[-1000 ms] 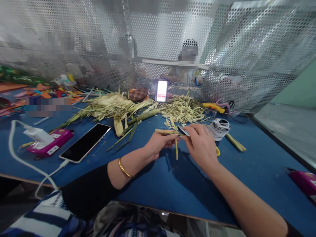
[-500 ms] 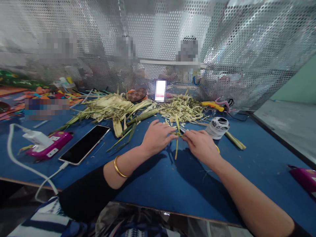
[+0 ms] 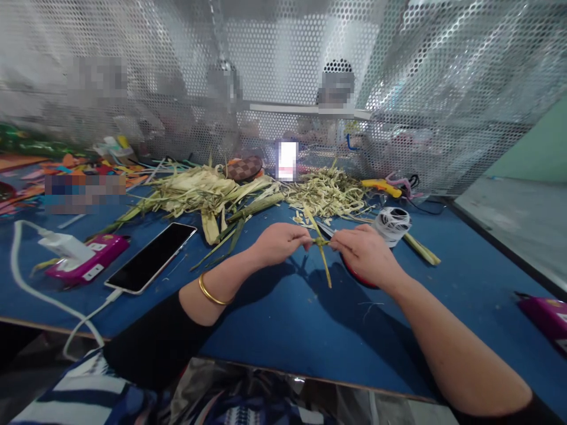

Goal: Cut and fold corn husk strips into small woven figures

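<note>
My left hand [image 3: 281,243] is closed, thumb and fingers pinching one end of a thin greenish-yellow husk strip [image 3: 319,241]. The other end is pinched by my right hand [image 3: 370,251]. Between the hands this strip loops around or crosses a longer husk strip [image 3: 326,270], which hangs tilted, its lower tip toward me. Whether the crossing is knotted I cannot tell. A pair of scissors [image 3: 362,279] lies partly hidden under my right hand, its red handle and blades showing. Just beyond that hand stands a roll of white thread or twine [image 3: 392,227].
Husk leaves [image 3: 199,195] and shredded husk [image 3: 325,195] are heaped along the back. On the left lie a phone [image 3: 150,258] on a cable and a magenta power strip [image 3: 106,243]. A yellow-handled tool [image 3: 383,188] rests before the perforated screen [image 3: 283,59].
My left fingers, earlier spread, have closed into a pinch on the thin strip. The longer strip's lower end has swung right. My right hand has shifted slightly, exposing the red scissors handle.
</note>
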Demonstrator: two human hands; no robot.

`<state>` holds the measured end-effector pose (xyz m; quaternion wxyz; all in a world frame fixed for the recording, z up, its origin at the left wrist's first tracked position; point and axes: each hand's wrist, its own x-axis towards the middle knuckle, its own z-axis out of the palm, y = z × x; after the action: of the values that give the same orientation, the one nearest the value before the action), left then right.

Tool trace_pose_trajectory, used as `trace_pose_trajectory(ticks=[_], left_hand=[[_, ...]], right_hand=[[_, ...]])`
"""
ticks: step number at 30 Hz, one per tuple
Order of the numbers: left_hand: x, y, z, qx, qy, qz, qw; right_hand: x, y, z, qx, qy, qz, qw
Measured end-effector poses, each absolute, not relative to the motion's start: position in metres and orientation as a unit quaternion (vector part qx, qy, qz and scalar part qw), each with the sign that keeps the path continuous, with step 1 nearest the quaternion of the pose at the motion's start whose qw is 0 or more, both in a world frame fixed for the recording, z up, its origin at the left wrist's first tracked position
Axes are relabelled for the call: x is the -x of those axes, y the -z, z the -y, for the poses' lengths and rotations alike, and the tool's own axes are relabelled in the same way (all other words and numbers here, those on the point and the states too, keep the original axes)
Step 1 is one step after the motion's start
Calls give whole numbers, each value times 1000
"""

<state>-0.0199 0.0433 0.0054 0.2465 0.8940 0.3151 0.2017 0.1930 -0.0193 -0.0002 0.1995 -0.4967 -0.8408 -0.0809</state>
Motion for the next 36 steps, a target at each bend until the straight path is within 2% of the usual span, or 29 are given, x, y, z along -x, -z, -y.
trace_pose_trajectory(ticks=[7,11,19,28,36], left_hand=[[23,-3,-45,-808,-164,-323,465],[18,0,-40,-784,-176,-297,516],[11,2,-29,-646,-156,-354,658],[9,4,-24,-633,-147,-333,684],[9,1,-24,-632,-155,-324,687]], right_hand=[[-192,1,19,526,57,828,185],[-187,3,20,498,28,848,177],[-185,6,19,478,1,861,177],[-186,5,20,476,-35,862,171],[-193,-2,18,487,-85,841,220]])
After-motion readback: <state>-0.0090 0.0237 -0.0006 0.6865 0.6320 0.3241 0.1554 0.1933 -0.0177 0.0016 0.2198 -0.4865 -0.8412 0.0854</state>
